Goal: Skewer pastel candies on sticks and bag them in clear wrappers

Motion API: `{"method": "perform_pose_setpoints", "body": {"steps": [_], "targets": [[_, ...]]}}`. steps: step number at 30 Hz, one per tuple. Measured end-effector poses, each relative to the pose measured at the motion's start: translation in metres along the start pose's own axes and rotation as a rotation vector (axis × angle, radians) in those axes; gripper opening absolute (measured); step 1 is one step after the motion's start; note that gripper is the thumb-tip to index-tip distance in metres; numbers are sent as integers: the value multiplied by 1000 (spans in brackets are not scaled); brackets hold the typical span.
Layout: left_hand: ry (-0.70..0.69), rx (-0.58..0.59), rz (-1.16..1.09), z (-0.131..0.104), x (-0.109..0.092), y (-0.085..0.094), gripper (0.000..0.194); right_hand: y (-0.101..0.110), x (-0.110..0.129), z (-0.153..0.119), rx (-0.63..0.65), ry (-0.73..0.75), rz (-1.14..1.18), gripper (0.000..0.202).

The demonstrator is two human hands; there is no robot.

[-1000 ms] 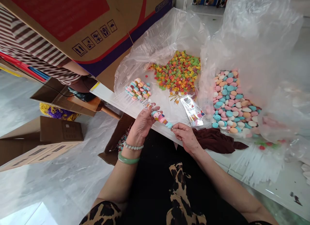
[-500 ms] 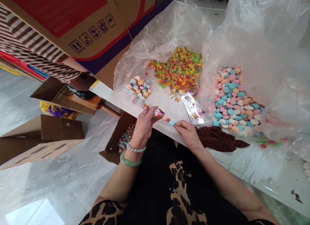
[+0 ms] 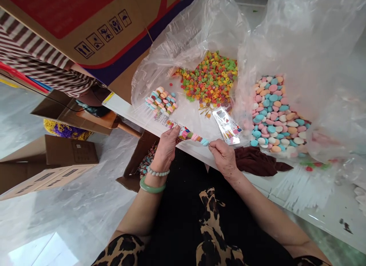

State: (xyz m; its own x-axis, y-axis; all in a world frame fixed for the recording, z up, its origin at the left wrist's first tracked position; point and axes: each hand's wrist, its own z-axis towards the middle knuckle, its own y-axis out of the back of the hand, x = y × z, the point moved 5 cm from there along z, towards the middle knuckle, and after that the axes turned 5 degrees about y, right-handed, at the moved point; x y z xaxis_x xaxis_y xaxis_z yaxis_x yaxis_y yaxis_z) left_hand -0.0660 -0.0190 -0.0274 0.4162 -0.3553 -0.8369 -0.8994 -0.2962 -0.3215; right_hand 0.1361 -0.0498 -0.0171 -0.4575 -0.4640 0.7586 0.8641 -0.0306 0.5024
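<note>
My left hand (image 3: pixel 168 144) is closed on one end of a narrow row of candies (image 3: pixel 196 137) with a colourful printed label. It wears a pale bead bracelet and a green bangle. My right hand (image 3: pixel 223 157) pinches the other end, just past the blue candies. The row is stretched slantwise between both hands, above the table's front edge. Beyond my left hand lies a small stack of finished candy rows (image 3: pixel 161 100). Silver printed cards (image 3: pixel 227 124) lie beyond my right hand, with gold twist ties (image 3: pixel 206 110) beside them.
Ring-shaped candies (image 3: pixel 213 79) and pastel oval candies (image 3: pixel 276 117) lie in clear plastic bags. A brown cloth (image 3: pixel 257 161) and white translucent strips (image 3: pixel 304 187) are at right. A large carton (image 3: pixel 100 33) stands at left, near a person's striped sleeve (image 3: pixel 37 56). An open box (image 3: pixel 140 163) sits below.
My right hand has shifted slightly right and the hands are a little farther apart, with the candy row pulled straighter. The whole view has shifted slightly. Both hands keep their hold.
</note>
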Motion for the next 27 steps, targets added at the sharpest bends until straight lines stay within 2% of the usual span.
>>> {"method": "perform_pose_setpoints", "body": {"steps": [4, 8, 12, 15, 22, 25, 27], "targets": [[-10, 34, 118, -2, -6, 0, 42, -1, -1, 2, 27, -25, 38, 14], [-74, 82, 176, -8, -8, -7, 43, -3, 4, 1, 39, 44, -37, 16], [-167, 40, 278, -13, -9, -11, 43, -8, 14, -3, 81, 154, -182, 21], [-184, -4, 246, -11, -7, -10, 44, -12, 20, -5, 87, 167, -164, 21], [18, 61, -153, 2, -5, -9, 30, -12, 10, 1, 67, -100, 183, 13], [43, 133, -194, -1, -3, -16, 30, -13, 4, 4, 68, -265, 312, 12], [-2, 152, -190, -3, 0, -22, 33, -16, -1, 2, 68, -420, 445, 12]]}}
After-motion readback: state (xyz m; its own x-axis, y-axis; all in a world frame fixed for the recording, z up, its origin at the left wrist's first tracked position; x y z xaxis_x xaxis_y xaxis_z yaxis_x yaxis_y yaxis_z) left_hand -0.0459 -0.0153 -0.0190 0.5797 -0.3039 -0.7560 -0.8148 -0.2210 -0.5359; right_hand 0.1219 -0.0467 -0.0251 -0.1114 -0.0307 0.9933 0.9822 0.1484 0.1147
